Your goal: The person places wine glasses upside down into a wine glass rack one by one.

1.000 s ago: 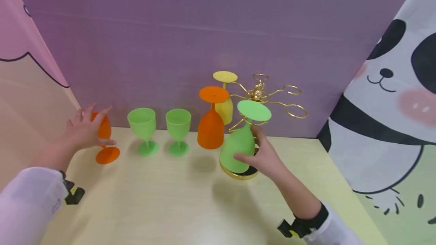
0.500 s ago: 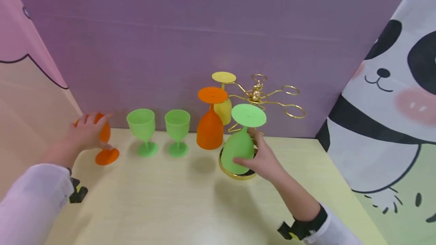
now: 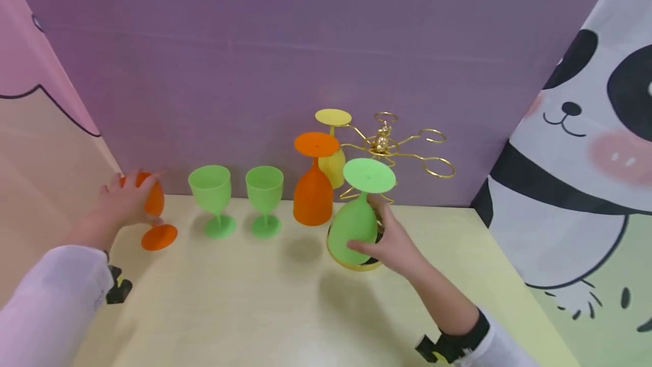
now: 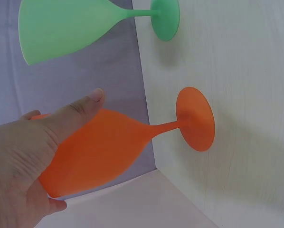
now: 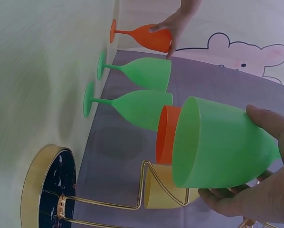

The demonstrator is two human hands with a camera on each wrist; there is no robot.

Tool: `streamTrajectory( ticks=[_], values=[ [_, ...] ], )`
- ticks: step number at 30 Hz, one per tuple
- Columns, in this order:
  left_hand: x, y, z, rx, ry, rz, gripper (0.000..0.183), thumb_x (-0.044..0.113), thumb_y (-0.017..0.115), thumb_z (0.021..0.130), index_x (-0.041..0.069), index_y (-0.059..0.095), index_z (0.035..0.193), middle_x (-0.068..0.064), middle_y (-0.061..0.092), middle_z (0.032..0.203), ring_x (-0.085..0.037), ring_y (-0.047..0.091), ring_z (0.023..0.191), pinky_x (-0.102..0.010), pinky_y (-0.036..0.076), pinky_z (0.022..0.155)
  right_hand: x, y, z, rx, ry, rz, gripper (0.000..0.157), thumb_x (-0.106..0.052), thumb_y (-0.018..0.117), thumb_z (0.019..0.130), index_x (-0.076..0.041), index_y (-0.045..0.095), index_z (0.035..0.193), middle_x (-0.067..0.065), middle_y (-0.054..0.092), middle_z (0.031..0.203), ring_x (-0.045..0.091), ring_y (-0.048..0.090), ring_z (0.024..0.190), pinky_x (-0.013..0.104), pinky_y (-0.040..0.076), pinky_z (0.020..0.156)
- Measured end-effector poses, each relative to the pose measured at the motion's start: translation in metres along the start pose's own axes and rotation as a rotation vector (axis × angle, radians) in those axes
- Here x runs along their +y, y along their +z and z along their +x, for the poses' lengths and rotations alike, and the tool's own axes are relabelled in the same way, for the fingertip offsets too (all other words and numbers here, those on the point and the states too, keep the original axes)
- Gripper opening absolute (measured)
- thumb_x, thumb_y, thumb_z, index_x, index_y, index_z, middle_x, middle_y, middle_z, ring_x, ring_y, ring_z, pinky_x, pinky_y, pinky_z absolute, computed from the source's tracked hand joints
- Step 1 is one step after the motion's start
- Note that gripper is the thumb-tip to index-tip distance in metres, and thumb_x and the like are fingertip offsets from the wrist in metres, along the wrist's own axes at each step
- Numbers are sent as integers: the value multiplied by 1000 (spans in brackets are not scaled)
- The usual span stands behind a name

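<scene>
Gripping the standing orange goblet [image 4: 104, 147] at far L is your L hand [image 3: 121, 204], thumb on one side of the bowl, fingers round the other; its foot's on the counter [image 3: 244, 299]. At 3 o'clock from it: 1st green goblet [image 3: 210, 181], then 2nd green goblet [image 3: 264, 183], same dir., both upright, apart. Betw. 2 & 3 o'clock from that, the hung orange goblet [image 3: 313, 197] is upside down on the gold rack [image 3: 381, 144], w/ the yellow goblet [image 3: 333, 170] inverted too, behind at approx. 1 o'clock. At 4 o'clock from the hung orange one, your R hand [image 3: 392, 242] clasps the inverted green goblet [image 3: 350, 237], foot up, above the round base [image 3: 363, 267]; can't tell if it touches the rack. Your hands are well apart. Farthest R, panda print [image 3: 586, 123].
</scene>
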State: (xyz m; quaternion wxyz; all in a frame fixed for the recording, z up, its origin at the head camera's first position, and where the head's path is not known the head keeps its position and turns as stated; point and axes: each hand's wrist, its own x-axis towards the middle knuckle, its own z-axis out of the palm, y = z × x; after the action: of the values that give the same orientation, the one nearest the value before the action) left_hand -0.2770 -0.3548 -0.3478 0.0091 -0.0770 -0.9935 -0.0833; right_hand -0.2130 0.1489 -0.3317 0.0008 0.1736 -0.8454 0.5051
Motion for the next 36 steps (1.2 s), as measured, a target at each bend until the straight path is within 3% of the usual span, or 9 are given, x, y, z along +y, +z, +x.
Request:
streamTrajectory(
  ticks=[10,19,26,36],
  values=[
    [-3,1,3,-13,11,8,106,45,78,63,10,18,143,-38,8,134,-63,10,112,-76,12,90,4,0,-2,-6,-31,-54,96,-26,78,71,-9,17,143,18,27,145,34,37,123,52,35,102],
    [-4,4,4,19,14,36,88,20,76,68,6,24,138,-39,12,132,-62,12,112,-75,15,92,4,-2,-5,-16,-37,-82,97,-26,78,72,-8,16,144,19,25,146,39,37,123,53,37,100],
    [-3,4,2,32,14,40,85,18,74,70,6,25,138,-39,13,131,-62,13,111,-75,16,92,1,-5,-5,-40,-37,-91,96,-26,77,72,-8,15,144,20,24,146,42,37,122,53,39,97],
    [-5,5,3,49,36,52,87,19,77,67,6,27,136,-38,16,129,-62,17,109,-74,19,90,-7,-18,-6,-29,-175,-47,84,-20,78,71,-15,28,138,12,37,140,29,33,128,54,33,102]
  ],
)
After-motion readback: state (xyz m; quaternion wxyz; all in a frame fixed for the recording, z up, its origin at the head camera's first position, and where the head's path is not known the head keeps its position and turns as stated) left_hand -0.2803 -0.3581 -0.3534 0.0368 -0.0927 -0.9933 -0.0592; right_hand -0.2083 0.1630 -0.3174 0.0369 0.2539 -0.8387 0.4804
